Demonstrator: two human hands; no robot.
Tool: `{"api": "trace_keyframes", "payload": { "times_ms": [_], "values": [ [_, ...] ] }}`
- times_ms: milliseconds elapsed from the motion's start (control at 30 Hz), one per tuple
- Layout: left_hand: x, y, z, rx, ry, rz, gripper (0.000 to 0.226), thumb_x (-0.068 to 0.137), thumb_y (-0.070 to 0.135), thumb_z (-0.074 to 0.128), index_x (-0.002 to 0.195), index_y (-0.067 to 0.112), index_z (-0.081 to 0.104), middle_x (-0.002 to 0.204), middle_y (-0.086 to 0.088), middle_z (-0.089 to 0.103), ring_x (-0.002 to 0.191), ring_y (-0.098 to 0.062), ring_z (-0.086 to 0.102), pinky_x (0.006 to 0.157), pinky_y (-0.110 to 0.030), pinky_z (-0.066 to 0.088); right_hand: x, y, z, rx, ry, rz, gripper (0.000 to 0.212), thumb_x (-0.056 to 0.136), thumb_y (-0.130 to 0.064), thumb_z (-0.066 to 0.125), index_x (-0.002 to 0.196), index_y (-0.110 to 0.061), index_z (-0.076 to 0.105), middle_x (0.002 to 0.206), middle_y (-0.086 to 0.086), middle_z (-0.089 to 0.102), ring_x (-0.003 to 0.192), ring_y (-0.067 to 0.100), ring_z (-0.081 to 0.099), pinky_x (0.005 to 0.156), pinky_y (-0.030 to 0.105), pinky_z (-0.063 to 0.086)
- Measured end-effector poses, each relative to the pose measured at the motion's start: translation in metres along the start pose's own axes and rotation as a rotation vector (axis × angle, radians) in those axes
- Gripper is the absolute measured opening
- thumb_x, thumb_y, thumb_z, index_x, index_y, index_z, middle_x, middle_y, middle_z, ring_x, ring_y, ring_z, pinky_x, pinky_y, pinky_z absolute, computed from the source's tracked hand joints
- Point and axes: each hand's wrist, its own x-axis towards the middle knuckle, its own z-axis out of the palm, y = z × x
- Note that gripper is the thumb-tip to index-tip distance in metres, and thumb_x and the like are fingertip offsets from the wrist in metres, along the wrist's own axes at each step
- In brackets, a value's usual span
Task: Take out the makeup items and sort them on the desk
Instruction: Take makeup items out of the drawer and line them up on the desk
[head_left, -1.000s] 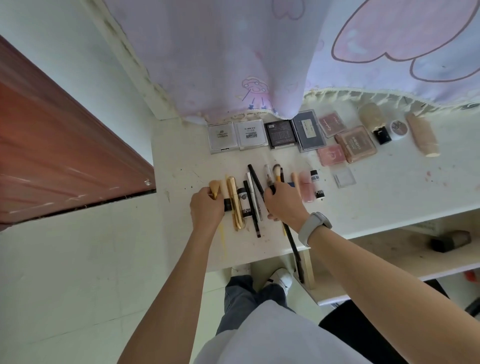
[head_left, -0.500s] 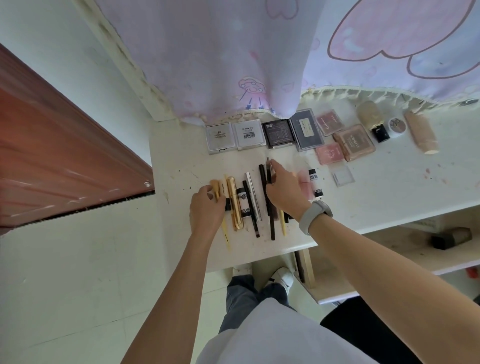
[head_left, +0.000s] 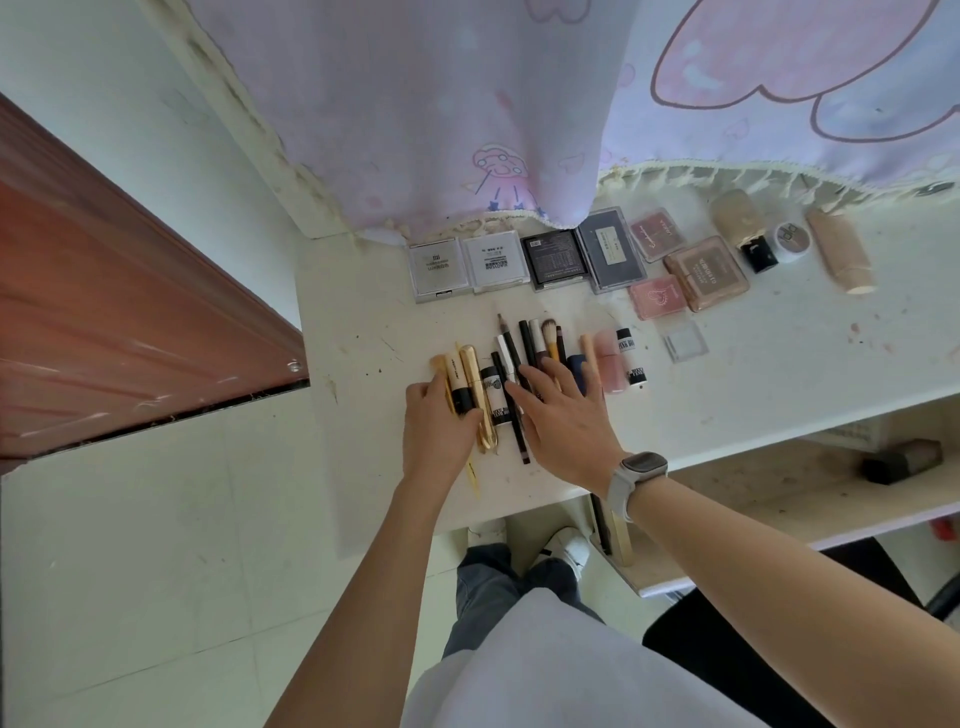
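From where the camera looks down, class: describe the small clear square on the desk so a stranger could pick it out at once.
Start at the white desk under the curtain and find the back row of compacts. Just in front of the pink heart compact, right of the pens and tubes, lies the clear square. It alone is see-through and unlabelled, lying apart from both rows.

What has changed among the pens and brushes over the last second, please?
The right hand let go of the dark pencil and brushes it was shifting and now lies flat, fingers spread, over the row; the brushes stand farther back. The left hand stays at the row's left end. The compacts are unmoved.
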Motion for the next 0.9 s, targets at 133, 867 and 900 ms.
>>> {"api": "trace_keyframes", "payload": {
  "times_ms": [133, 867, 900],
  "values": [
    [-0.002, 0.006, 0.007, 0.054, 0.021, 0.039, 0.056, 0.083, 0.022, 0.064, 0.134, 0.015, 0.041, 0.122, -0.008, 0.042, 0.098, -0.021, 0.055, 0.077, -0.025, 0.043, -0.005, 0.01, 0.006, -0.034, -0.082, 0.031, 0.05, 0.097, -0.034, 0.03, 0.146, -0.026, 0.019, 0.155, 0.0, 0.017, 0.144, 0.026, 0.004, 0.111, 0.058, 0.0],
    [-0.034, 0.049, 0.024, 0.286, 0.018, 0.262, 0.052, 0.091, 0.027, 0.053, 0.138, 0.013, 0.035, 0.141, -0.011, 0.033, 0.128, -0.026, 0.031, 0.102, -0.041, 0.033, -0.104, 0.055, -0.002, 0.469, 0.288, 0.364, 0.037, 0.092, -0.006, 0.044, 0.129, -0.009, 0.05, 0.137, 0.007, 0.046, 0.129, 0.022, 0.037, 0.107, 0.031, 0.03],
    [-0.037, 0.061, 0.033, 0.291, -0.004, 0.325, 0.051, 0.091, 0.027, 0.052, 0.138, 0.013, 0.036, 0.141, -0.01, 0.034, 0.129, -0.025, 0.031, 0.103, -0.04, 0.032, -0.114, 0.062, 0.0, 0.496, 0.303, 0.428, 0.037, 0.092, -0.006, 0.043, 0.128, -0.009, 0.05, 0.135, 0.006, 0.047, 0.128, 0.021, 0.038, 0.105, 0.026, 0.029]
  ]
}}
